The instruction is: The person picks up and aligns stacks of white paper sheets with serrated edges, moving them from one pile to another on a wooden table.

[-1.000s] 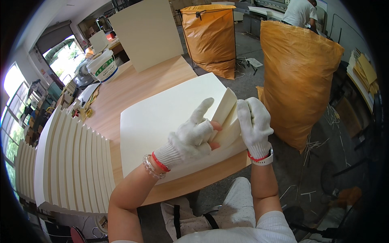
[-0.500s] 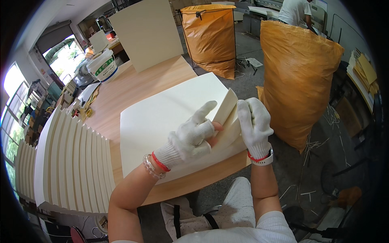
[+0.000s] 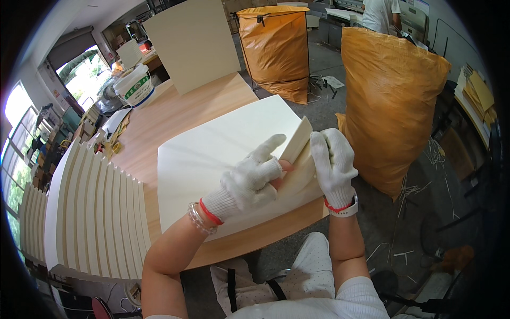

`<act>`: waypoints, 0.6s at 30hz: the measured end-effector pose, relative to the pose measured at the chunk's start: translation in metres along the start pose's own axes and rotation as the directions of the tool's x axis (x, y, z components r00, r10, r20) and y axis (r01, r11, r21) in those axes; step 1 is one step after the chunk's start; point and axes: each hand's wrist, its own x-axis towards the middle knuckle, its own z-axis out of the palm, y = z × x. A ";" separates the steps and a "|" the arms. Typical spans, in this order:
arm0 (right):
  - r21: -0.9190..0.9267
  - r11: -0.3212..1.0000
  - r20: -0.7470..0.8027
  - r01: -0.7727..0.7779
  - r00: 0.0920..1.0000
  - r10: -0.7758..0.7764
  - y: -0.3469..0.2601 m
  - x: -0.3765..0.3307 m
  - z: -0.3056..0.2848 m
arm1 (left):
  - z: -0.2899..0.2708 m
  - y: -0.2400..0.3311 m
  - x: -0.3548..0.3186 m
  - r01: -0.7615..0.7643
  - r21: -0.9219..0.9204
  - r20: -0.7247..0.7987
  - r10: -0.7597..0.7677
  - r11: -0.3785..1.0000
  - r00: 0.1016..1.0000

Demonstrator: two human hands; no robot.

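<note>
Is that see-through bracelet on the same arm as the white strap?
No, the clear bracelet is on the left arm, while the white strap is on the right arm.

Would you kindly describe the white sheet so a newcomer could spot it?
Look for the wooden table in the middle. On its near part, by the gloved left hand and right hand, lies a broad white sheet. Unlike the board standing upright behind it and the large ridged stack to its left, it lies mostly flat, with a raised flap on its right.
</note>
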 end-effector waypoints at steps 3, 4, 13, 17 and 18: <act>-0.007 1.000 0.005 -0.020 1.000 0.020 0.000 0.000 -0.002 | 0.005 0.003 0.001 -0.012 -0.005 -0.061 0.012 1.000 0.998; -0.013 1.000 0.003 -0.011 1.000 0.011 0.001 0.000 -0.003 | 0.008 0.001 0.002 -0.043 0.019 -0.092 0.044 0.999 0.995; 0.032 0.999 -0.001 0.024 1.000 -0.024 0.000 -0.001 -0.002 | 0.001 0.008 0.002 -0.097 0.191 -0.057 0.110 0.977 0.992; 0.027 0.999 0.002 -0.019 1.000 0.019 0.000 -0.001 0.000 | -0.001 0.002 0.002 -0.011 0.085 -0.002 0.011 0.996 1.000; 0.025 1.000 -0.003 -0.017 1.000 0.017 0.002 -0.001 0.000 | 0.002 0.002 0.001 0.002 0.045 -0.035 -0.001 0.999 0.999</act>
